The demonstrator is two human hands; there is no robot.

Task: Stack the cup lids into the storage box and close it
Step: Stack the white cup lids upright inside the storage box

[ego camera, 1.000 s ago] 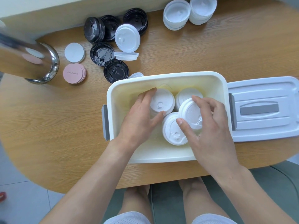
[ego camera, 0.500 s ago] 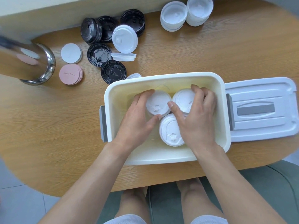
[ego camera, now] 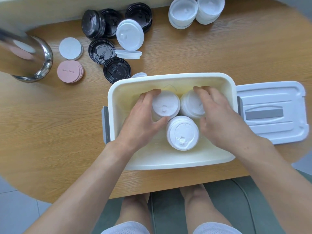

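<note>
Inside the box (ego camera: 118, 92), the left hand (ego camera: 143, 120) curled around one lid stack (ego camera: 166, 105). The right hand (ego camera: 221, 119) cupped another stack (ego camera: 190, 105), fingers spread. A third stack (ego camera: 182, 132) stood between both thumbs.

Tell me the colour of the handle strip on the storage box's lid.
Grey, set in the pale box lid; the head view shows it best.
</note>
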